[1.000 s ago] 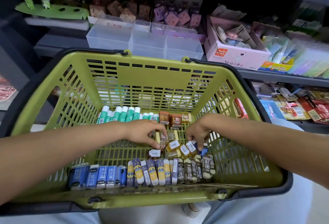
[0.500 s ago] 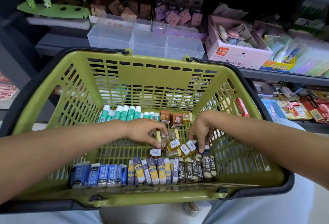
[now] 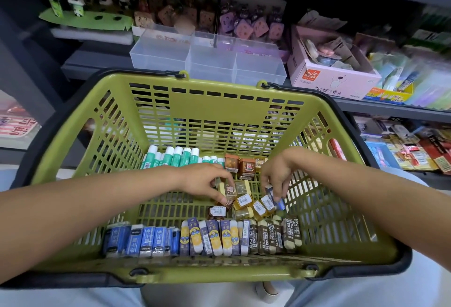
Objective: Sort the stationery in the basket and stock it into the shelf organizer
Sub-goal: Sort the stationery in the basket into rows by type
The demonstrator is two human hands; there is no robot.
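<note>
Both hands down in the green basket (image 3: pixel 214 111), among loose small boxes mid-floor. Left hand (image 3: pixel 205 181) pinches a yellow-brown box (image 3: pixel 228 190) between thumb and fingertips; right hand (image 3: pixel 274 177) pinches a blue-white eraser (image 3: pixel 277 196) at its fingertips. Sorted rows — blue erasers (image 3: pixel 141 240), 2B erasers (image 3: pixel 275 234) — sit along the near wall. The clear organizer (image 3: pixel 207 60) waits empty on the shelf beyond.

Risks: fingertip grips are shallow — either piece could slip on lifting and knock the neat rows. Basket rests on the lap; a lean toward the shelf may tip it.
</note>
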